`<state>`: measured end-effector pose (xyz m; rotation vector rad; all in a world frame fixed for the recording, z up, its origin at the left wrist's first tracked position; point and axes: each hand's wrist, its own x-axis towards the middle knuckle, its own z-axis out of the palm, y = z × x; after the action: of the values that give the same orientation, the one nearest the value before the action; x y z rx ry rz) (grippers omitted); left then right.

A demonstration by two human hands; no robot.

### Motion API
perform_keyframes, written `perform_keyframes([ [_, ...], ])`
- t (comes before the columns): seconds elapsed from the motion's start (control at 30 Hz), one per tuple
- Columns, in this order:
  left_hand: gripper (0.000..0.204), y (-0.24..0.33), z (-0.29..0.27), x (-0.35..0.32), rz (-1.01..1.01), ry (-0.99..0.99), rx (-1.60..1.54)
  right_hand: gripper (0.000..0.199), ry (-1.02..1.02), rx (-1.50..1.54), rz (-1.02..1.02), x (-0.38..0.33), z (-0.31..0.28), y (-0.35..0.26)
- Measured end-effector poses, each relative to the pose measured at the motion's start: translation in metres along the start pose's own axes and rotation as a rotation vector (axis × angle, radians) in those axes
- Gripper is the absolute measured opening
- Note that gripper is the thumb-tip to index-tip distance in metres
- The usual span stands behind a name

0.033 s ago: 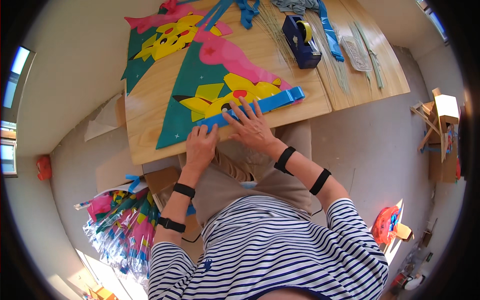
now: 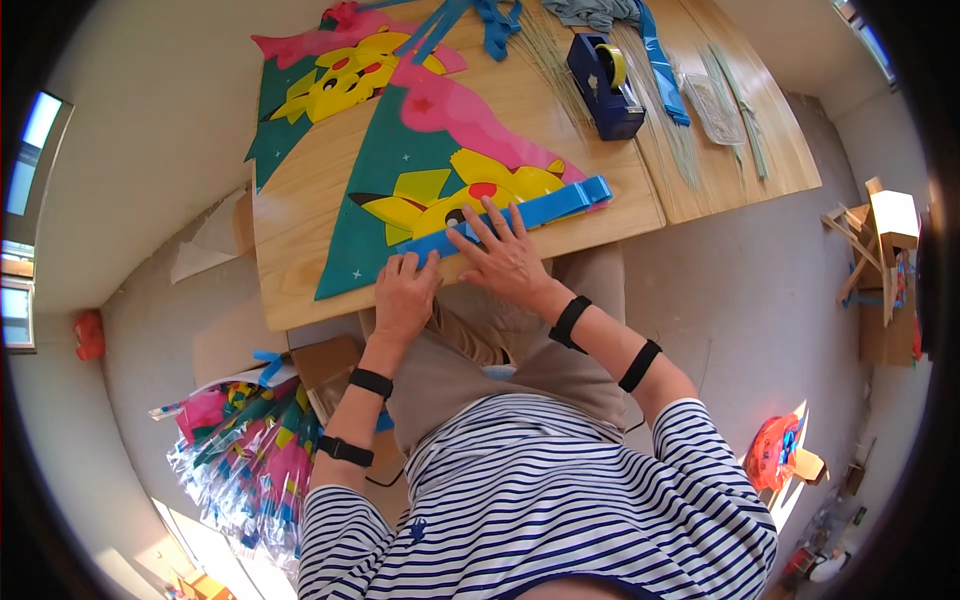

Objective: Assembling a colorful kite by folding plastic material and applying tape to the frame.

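Observation:
A teal triangular kite sheet (image 2: 400,150) with a pink and yellow cartoon figure lies flat on the wooden table (image 2: 300,240). A long blue strip (image 2: 560,203) runs along the sheet's edge nearest me, by the table's front edge. My right hand (image 2: 503,255) lies flat on the middle of the strip, fingers spread. My left hand (image 2: 403,298) presses down with its fingertips on the strip's left end. Neither hand has anything lifted off the table.
A second kite sheet (image 2: 325,75) lies at the far left of the table. A dark blue tape dispenser (image 2: 605,85), thin sticks (image 2: 680,140) and blue ribbons (image 2: 490,20) lie further back. Wrapped kites (image 2: 250,450) and a cardboard box (image 2: 322,360) sit on the floor to my left.

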<state>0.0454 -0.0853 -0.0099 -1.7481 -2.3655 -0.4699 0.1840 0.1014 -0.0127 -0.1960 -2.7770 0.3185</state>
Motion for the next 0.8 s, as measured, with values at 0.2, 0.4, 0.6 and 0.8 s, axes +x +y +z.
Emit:
perform_keyframes([
  [0.2, 0.041, 0.003, -0.004, 0.002, -0.012, 0.011, -0.018, 0.074, -0.093, 0.006, 0.056, -0.007, 0.012, 0.007],
  [0.4, 0.033, -0.021, -0.013, 0.016, -0.086, 0.005, -0.209, 0.073, -0.124, 0.010, 0.054, -0.008, 0.005, 0.007],
  [0.6, 0.035, -0.109, -0.006, 0.059, -0.387, 0.235, -0.177, 0.075, -0.114, 0.005, 0.048, -0.007, 0.008, 0.009],
  [0.8, 0.036, -0.179, 0.025, 0.122, -0.730, 0.110, -0.331, 0.075, -0.129, 0.026, 0.063, -0.005, 0.002, 0.006],
])
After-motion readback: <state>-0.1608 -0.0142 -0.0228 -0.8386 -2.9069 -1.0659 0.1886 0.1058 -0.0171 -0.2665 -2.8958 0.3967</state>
